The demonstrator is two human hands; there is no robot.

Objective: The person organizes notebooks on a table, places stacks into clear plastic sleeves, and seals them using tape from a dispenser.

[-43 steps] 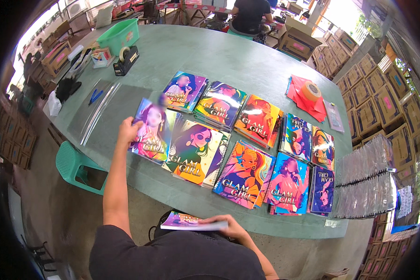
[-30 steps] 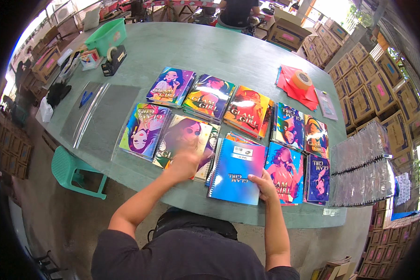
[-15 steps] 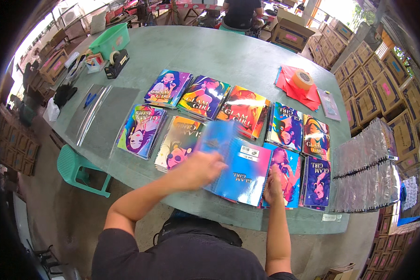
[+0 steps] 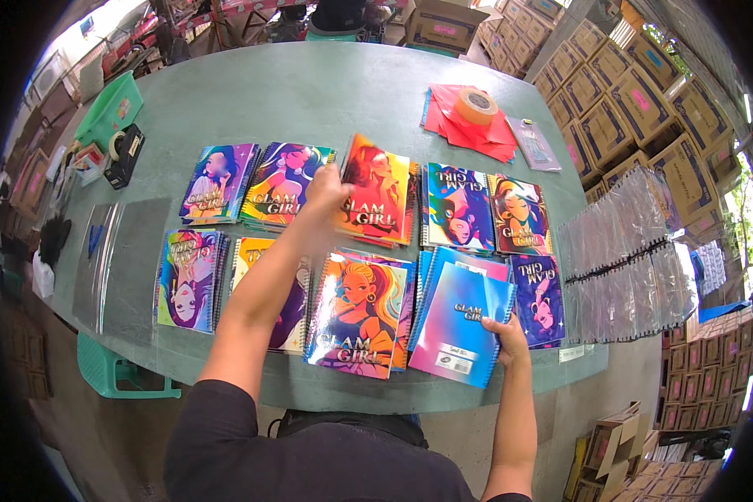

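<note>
My right hand (image 4: 510,339) grips the lower right edge of a spiral notebook (image 4: 452,293) with a blue-and-pink cover, its thumb on top. This notebook lies tilted over the near stack beside a dark purple notebook stack (image 4: 540,293). Farther off, my left hand (image 4: 330,194) is closed at the left edge of a red-orange notebook (image 4: 376,171), which sits askew on its stack; the fingertips are partly hidden. Between my arms lies a notebook (image 4: 356,301) picturing an orange-haired figure. My left forearm covers part of a yellow notebook stack (image 4: 251,251).
More notebook stacks (image 4: 289,180) stand in two rows on the green table (image 4: 309,84). Clear plastic covers (image 4: 619,259) pile up at right. A tape roll (image 4: 477,106) rests on red sheets (image 4: 443,125). A tape dispenser (image 4: 124,155) and green basket (image 4: 113,109) are at far left.
The blue-and-pink notebook has turned and shifted right over the neighbouring stack. My left hand has moved from it to the red-orange notebook. The orange-haired cover now shows. The view has shifted.
</note>
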